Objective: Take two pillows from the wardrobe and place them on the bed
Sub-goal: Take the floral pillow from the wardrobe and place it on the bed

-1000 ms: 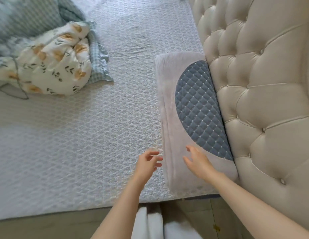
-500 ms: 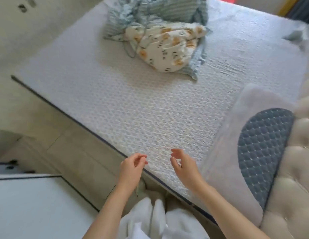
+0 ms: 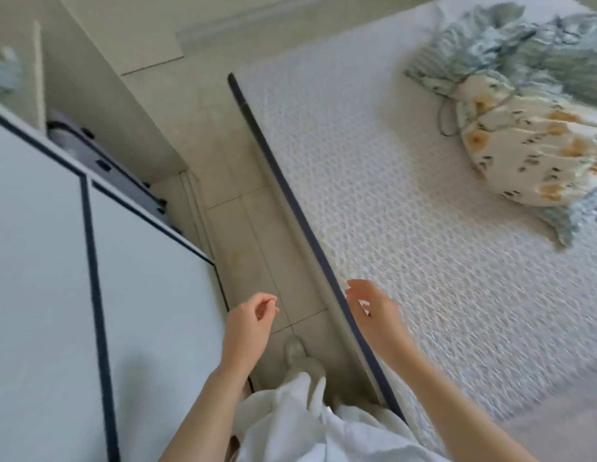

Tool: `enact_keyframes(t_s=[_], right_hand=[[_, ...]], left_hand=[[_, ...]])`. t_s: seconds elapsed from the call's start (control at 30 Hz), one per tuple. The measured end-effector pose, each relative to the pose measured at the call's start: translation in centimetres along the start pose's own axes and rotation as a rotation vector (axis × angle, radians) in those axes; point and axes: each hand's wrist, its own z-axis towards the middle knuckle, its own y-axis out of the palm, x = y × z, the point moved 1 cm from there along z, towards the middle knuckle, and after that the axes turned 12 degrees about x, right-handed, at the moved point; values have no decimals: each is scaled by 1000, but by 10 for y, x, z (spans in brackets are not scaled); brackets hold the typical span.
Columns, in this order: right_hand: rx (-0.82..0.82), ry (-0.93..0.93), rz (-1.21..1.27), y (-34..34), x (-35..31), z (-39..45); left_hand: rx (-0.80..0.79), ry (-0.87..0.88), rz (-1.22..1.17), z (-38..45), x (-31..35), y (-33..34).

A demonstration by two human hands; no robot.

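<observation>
Head view shows the left hand (image 3: 249, 323) and right hand (image 3: 373, 311) empty, fingers loosely curled, beside the bed (image 3: 407, 228); the next pillow should be gripped by both ends from the wardrobe (image 3: 40, 261). Unlike half a second ago, no pillow is in view.

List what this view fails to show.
- Wardrobe inside: head view, shut doors hide it.
- Bundle of bedding: cut off by right edge, blurred.
- Pillows: none in frame.
- Foot: blurred, partly under white clothing.
- Both hands show, empty.
</observation>
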Motion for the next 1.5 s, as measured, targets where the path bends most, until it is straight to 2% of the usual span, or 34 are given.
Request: enact_keyframes(t_s=[0.2,0.53,0.87,1.1,1.3,1.5], right_hand=[[-92,-49,26,61,-80,61],[-225,-159,77,126,-189,180],[-421,-374,33,171,-307,336],[-560,-604,-36,217,-396,420],[-698,-784,-84,276,-459,459],[-743,-1006,-94,346,-546,484]], left_hand=[[104,-38,-48,93,1,-47],[323,-91,-99,219,16,-105],[532,-183,-52,362,50,-154],[712,-272,8,431,50,-182],[763,-344,38,484,30,-207],[894,-376,86,535,22,-233]])
